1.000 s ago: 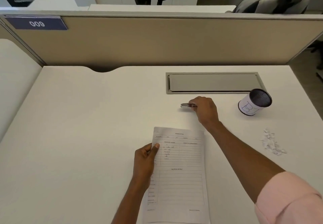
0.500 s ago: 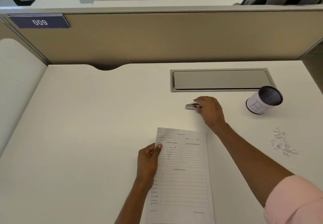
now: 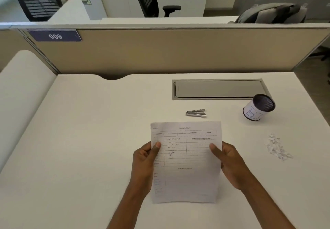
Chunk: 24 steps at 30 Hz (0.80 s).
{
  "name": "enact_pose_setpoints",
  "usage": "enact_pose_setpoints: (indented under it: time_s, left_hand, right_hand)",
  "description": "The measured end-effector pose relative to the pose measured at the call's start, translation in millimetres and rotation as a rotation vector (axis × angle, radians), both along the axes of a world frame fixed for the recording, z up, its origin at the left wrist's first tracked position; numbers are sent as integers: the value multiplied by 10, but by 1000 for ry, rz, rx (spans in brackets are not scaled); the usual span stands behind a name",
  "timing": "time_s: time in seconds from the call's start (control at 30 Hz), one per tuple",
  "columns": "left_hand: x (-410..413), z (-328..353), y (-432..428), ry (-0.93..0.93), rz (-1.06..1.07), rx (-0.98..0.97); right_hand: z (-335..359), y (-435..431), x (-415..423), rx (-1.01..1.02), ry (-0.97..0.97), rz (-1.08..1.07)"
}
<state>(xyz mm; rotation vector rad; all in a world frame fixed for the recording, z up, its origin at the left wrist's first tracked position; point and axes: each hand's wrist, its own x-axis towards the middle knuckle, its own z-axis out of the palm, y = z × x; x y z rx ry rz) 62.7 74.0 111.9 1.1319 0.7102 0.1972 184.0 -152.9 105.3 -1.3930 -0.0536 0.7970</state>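
Closest to the person, the form [image 3: 185, 175] is held just above the desk [image 3: 89, 148]. The left hand [image 3: 144, 159] pinches its left edge and the right hand [image 3: 230, 162] its right edge, thumbs on the printed face, fingers behind. Both hands are clamped on the paper, well apart from each other. Whether it is one sheet or several I cannot tell. To my eye the job is getting the paper squared up, so an even grip on both sides looks wise, light enough not to crease it. Beyond its top edge lies the staple remover [image 3: 196, 112], untouched. Further right sit a heap of scraps [image 3: 276, 147] and a labelled cup [image 3: 257, 109] — best keep the sheet clear of those.
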Motion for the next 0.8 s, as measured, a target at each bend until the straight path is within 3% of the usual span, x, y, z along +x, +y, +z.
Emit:
enact_pose_setpoints:
  time_s: [0.07,0.23,0.47,0.8]
  left_hand:
    - [-24,140,-27,-20,-23,25]
    - [-24,587,-78,-148,-14,82]
    - [-38,1080,-96,-171,-1,229]
    - [-197,1264,-205,-182,17,316]
  right_hand:
    - [134,-9,-110,-87,-98,-74]
    - [565,-114,-318,-118,-124,-203]
    - [998,-303,-547,-111,-211,-228]
    - [1199,-474,-753,-75,-233,-244]
